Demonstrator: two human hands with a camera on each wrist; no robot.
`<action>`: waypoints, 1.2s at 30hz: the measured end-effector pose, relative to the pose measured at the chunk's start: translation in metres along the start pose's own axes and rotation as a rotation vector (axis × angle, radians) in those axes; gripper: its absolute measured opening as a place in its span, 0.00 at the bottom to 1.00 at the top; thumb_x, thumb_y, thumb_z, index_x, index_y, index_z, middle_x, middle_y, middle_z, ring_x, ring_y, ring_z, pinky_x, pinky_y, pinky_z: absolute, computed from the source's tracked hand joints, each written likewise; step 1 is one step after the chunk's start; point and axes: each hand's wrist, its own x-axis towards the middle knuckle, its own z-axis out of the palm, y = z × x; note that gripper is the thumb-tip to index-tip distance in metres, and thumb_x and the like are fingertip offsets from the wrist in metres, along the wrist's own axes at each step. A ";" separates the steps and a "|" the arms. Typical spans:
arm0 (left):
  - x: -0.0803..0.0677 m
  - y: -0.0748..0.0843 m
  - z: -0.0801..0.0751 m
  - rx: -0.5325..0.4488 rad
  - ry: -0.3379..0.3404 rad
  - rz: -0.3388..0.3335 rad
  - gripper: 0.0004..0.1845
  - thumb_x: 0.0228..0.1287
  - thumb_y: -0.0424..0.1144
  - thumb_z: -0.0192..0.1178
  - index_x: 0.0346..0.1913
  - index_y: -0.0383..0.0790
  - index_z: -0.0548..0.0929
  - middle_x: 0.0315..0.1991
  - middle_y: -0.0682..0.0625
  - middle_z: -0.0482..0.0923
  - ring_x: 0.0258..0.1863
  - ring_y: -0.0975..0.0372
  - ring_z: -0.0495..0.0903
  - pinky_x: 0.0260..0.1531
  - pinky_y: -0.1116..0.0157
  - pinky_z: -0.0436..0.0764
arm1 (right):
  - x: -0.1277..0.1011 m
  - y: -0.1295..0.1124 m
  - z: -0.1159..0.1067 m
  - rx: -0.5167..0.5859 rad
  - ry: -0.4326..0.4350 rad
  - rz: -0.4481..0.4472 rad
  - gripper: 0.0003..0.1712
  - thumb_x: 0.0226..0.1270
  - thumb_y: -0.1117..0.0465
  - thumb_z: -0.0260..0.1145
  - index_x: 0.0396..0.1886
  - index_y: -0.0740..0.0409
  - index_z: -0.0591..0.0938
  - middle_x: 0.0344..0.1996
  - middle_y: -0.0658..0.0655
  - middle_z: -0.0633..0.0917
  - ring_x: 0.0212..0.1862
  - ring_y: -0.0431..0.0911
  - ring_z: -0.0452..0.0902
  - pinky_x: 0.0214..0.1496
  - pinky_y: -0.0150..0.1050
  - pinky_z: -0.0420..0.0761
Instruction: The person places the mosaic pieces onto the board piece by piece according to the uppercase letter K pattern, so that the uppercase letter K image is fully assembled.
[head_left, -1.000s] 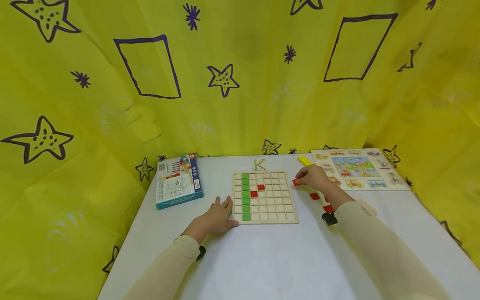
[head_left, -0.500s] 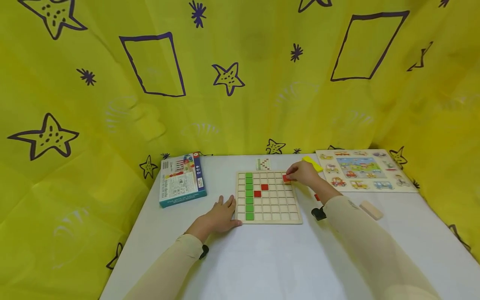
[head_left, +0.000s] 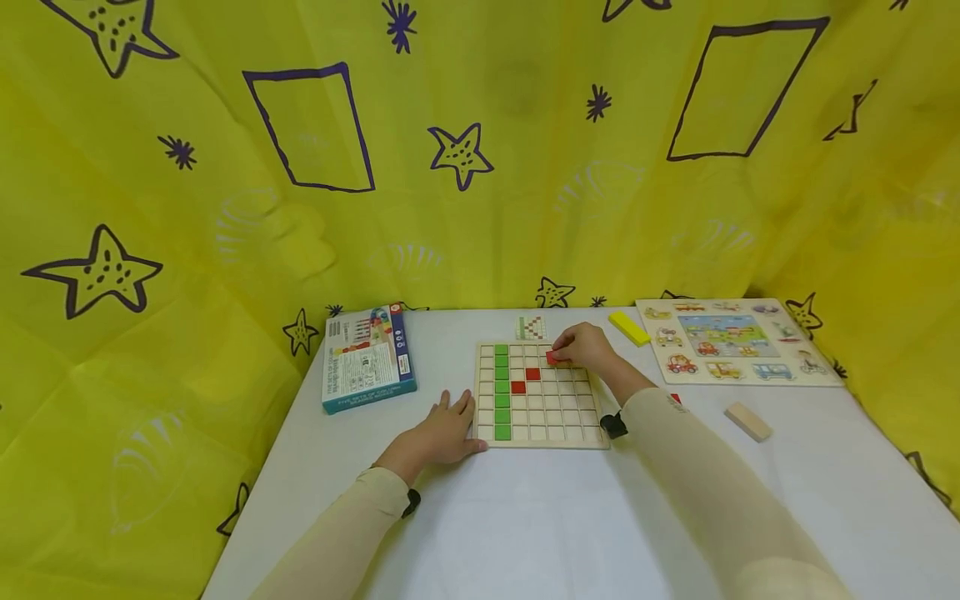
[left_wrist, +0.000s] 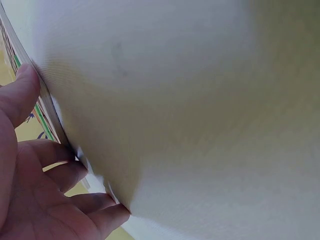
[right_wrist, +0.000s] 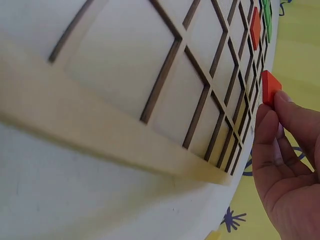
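A wooden grid board [head_left: 557,417] lies on the white table, with a column of green square tiles [head_left: 502,387] toward its left. Two red tiles [head_left: 532,374] sit in cells diagonal to each other. My right hand [head_left: 588,346] pinches another red tile [right_wrist: 270,87] between thumb and fingertips over the board's back row. In the right wrist view that tile is tilted and stands off the grid. Along the board's left edge, my left hand [head_left: 442,429] rests with fingers spread, the thumb by the near corner; its fingertips touch the table in the left wrist view.
Behind the board lies a small pattern card [head_left: 531,327]. A boxed game [head_left: 367,358] is at left. To the right are a yellow bar [head_left: 629,328], a vehicle puzzle [head_left: 738,342], a plain wooden block [head_left: 747,422] and a red tile [head_left: 677,397] partly covered by my sleeve.
My right hand has carried the red tile leftward from beside the board to above its back row. The left hand keeps its place at the board's edge; the head view has shifted slightly.
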 end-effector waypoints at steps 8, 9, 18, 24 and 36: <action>-0.001 0.000 0.000 -0.002 -0.003 -0.008 0.48 0.69 0.62 0.58 0.80 0.36 0.53 0.81 0.44 0.46 0.78 0.39 0.42 0.73 0.45 0.54 | 0.001 -0.004 0.009 0.027 -0.012 0.014 0.07 0.64 0.64 0.73 0.38 0.65 0.88 0.37 0.60 0.87 0.37 0.49 0.80 0.37 0.36 0.81; -0.001 0.000 0.000 -0.002 -0.004 -0.009 0.48 0.69 0.62 0.58 0.80 0.37 0.53 0.81 0.44 0.46 0.78 0.39 0.41 0.73 0.45 0.54 | 0.002 -0.004 0.010 0.024 -0.012 0.016 0.07 0.64 0.65 0.73 0.38 0.65 0.88 0.37 0.60 0.87 0.36 0.48 0.80 0.36 0.35 0.80; 0.001 -0.001 0.000 0.014 0.001 -0.001 0.48 0.69 0.63 0.57 0.80 0.37 0.53 0.81 0.44 0.47 0.78 0.39 0.42 0.73 0.46 0.54 | 0.007 -0.005 0.016 -0.065 0.009 -0.003 0.06 0.63 0.64 0.74 0.35 0.64 0.89 0.34 0.58 0.88 0.39 0.50 0.78 0.42 0.41 0.79; 0.000 -0.001 0.000 0.015 -0.005 -0.005 0.48 0.69 0.63 0.57 0.80 0.37 0.53 0.81 0.45 0.46 0.78 0.39 0.42 0.73 0.46 0.54 | 0.007 -0.006 0.018 -0.100 -0.012 0.012 0.05 0.64 0.65 0.72 0.36 0.65 0.89 0.38 0.60 0.88 0.48 0.56 0.79 0.52 0.48 0.79; -0.001 0.002 -0.002 0.008 -0.014 -0.026 0.48 0.69 0.62 0.58 0.80 0.38 0.52 0.81 0.45 0.46 0.78 0.40 0.41 0.73 0.46 0.54 | 0.006 -0.004 0.018 -0.088 -0.033 -0.009 0.09 0.68 0.64 0.70 0.42 0.65 0.89 0.42 0.61 0.88 0.50 0.55 0.79 0.55 0.49 0.79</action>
